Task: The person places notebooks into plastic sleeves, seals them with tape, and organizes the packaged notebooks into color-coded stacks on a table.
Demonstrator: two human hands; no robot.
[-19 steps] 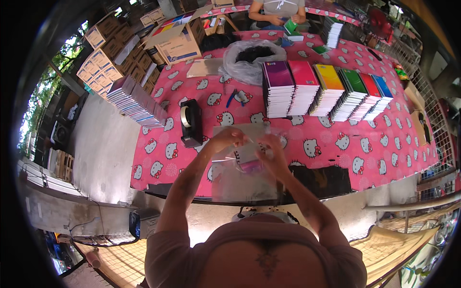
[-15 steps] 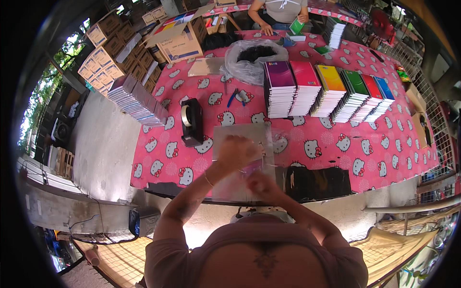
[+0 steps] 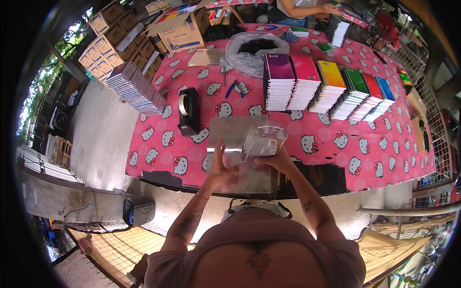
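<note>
Tape dispenser [image 3: 188, 111] left, notebook stacks [image 3: 326, 86] ahead, bare cloth [image 3: 336, 153] right

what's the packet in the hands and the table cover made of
Packet: looks like thin clear plastic film, glossy, crinkled with bright glints; its contents are unclear. Table cover: probably printed fabric or vinyl, pink with white cartoon cats, lying flat and fairly matte.

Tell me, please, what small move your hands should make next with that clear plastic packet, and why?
Probably lower the clear plastic packet onto the pink tablecloth: the left hand and right hand both hold it lifted above the near table edge, beside the tape dispenser.
</note>
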